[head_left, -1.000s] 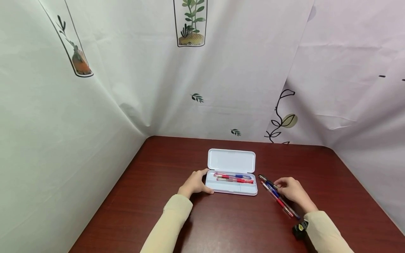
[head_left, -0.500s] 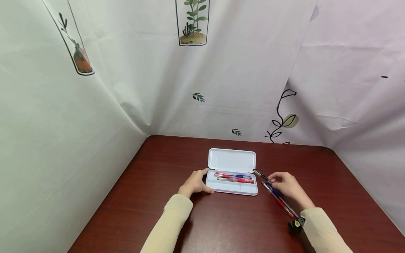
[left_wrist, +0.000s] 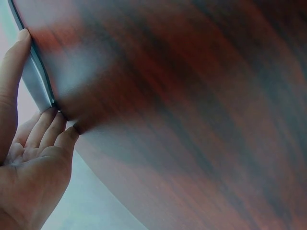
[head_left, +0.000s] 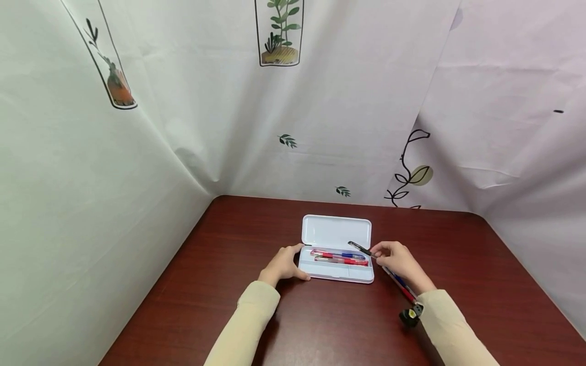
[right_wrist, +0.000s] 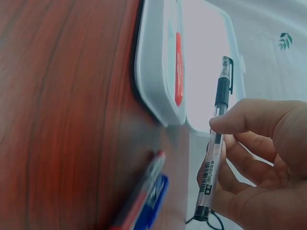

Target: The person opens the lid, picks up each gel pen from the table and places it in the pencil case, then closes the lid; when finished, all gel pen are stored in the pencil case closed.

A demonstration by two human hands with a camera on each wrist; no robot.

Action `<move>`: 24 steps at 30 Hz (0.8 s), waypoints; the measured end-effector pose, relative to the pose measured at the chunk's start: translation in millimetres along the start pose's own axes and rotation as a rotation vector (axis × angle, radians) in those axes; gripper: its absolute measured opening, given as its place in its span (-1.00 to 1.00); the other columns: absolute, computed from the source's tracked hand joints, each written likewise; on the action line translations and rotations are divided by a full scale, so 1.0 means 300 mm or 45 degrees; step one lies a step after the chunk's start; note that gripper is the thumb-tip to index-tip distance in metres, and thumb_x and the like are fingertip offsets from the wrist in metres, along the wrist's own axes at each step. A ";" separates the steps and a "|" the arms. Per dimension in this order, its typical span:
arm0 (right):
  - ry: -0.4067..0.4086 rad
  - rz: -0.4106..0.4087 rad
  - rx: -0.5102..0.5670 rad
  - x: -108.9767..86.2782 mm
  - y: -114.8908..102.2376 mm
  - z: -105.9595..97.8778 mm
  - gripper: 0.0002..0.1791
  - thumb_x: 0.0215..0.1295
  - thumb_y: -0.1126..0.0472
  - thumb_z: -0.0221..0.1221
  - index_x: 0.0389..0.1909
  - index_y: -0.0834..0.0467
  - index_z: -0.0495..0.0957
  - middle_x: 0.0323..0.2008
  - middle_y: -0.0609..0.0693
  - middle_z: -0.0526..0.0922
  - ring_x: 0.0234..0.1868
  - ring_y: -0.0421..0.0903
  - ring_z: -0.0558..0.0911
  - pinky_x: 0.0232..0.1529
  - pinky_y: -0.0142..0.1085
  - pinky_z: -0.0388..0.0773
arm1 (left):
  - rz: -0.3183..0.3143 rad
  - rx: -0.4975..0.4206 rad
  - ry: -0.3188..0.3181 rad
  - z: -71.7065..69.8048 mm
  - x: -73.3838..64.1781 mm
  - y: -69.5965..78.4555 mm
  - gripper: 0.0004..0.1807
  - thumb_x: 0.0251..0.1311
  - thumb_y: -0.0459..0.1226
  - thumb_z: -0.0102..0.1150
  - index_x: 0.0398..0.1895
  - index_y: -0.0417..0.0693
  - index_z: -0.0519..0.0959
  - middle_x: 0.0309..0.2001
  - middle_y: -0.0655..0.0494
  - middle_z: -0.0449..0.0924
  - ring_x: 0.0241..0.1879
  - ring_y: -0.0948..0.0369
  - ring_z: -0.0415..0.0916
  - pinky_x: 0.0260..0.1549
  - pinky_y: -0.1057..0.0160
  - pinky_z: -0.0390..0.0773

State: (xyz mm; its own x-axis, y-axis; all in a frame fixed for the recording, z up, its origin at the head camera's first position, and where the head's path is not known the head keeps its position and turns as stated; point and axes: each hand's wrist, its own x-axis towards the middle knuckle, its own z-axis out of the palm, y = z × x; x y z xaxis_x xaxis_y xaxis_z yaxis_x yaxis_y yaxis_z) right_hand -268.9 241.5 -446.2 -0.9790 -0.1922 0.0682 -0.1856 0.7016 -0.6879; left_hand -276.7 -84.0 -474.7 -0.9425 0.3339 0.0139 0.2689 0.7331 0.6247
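A: Over the open case [head_left: 336, 270], at its right end, the right hand [head_left: 397, 257] is carrying a black pen [head_left: 359, 248]. The thumb and fingers [right_wrist: 249, 120] are pinching the clear barrel near its middle, and the capped end is pointing left, over the tray.

B: And the left hand [head_left: 280, 265]?

A: It is resting at the left end of the case. The thumb is lying along the edge and the straight fingers [left_wrist: 45, 127] are touching the corner, so it is steadying the case, I think, not grasping it.

B: Which step is this, in your judgement?

A: The step of bringing one more pen to the tray. Red and blue pens [head_left: 340, 257] are already lying inside, and two more pens [head_left: 402, 285] are waiting on the table [head_left: 320, 325], just beside the right wrist.

B: What is the next move asking for?

A: Probably lowering the black pen parallel to the others, into the free space, and only then loosening the grip.
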 end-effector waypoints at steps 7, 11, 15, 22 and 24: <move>-0.028 -0.040 0.020 0.034 -0.038 0.040 -0.83 0.08 0.45 0.20 -0.29 0.27 0.67 -0.41 0.04 0.62 -0.35 -0.10 0.49 -0.38 -0.36 0.46 | 0.008 -0.007 -0.004 -0.004 -0.003 0.006 0.02 -0.33 -0.16 0.67 0.32 -0.24 0.40 0.17 -0.18 0.54 0.11 0.02 0.50 0.16 0.06 0.48; -0.049 -0.028 0.040 0.055 -0.058 0.061 -0.81 0.07 0.46 0.19 -0.30 0.26 0.69 -0.42 0.04 0.61 -0.36 -0.10 0.48 -0.36 -0.34 0.46 | 0.005 -0.007 -0.009 -0.005 -0.005 0.009 0.03 -0.33 -0.16 0.67 0.33 -0.24 0.40 0.18 -0.18 0.54 0.12 0.01 0.50 0.16 0.06 0.48; -0.067 -0.050 0.046 0.077 -0.075 0.081 -0.82 0.05 0.45 0.19 -0.32 0.27 0.69 -0.44 0.05 0.61 -0.37 -0.11 0.48 -0.35 -0.32 0.46 | 0.013 -0.001 -0.008 -0.004 -0.002 0.006 0.03 -0.33 -0.16 0.67 0.33 -0.24 0.40 0.19 -0.17 0.53 0.13 0.01 0.50 0.17 0.06 0.47; -0.106 -0.091 0.039 0.102 -0.100 0.135 -0.85 0.05 0.45 0.21 -0.36 0.26 0.69 -0.48 0.02 0.60 -0.41 -0.14 0.46 -0.38 -0.34 0.45 | 0.031 -0.001 -0.005 -0.003 0.002 -0.002 0.03 -0.34 -0.16 0.68 0.32 -0.25 0.40 0.17 -0.17 0.54 0.12 0.02 0.51 0.17 0.06 0.48; -0.116 -0.100 0.034 0.108 -0.107 0.152 -0.86 0.05 0.47 0.22 -0.37 0.26 0.69 -0.49 -0.01 0.60 -0.42 -0.15 0.47 -0.40 -0.36 0.45 | 0.032 0.001 -0.004 -0.002 0.002 -0.004 0.02 -0.34 -0.17 0.68 0.32 -0.24 0.41 0.16 -0.16 0.56 0.10 0.03 0.52 0.15 0.07 0.48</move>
State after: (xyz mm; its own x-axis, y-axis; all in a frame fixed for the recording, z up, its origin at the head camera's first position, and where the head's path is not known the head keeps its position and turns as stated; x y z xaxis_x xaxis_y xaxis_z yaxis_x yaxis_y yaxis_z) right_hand -290.7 181.6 -454.9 -0.9496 -0.3082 0.0574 -0.2578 0.6635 -0.7024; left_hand -277.8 -85.0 -475.0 -0.9347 0.3544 0.0270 0.2929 0.7250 0.6234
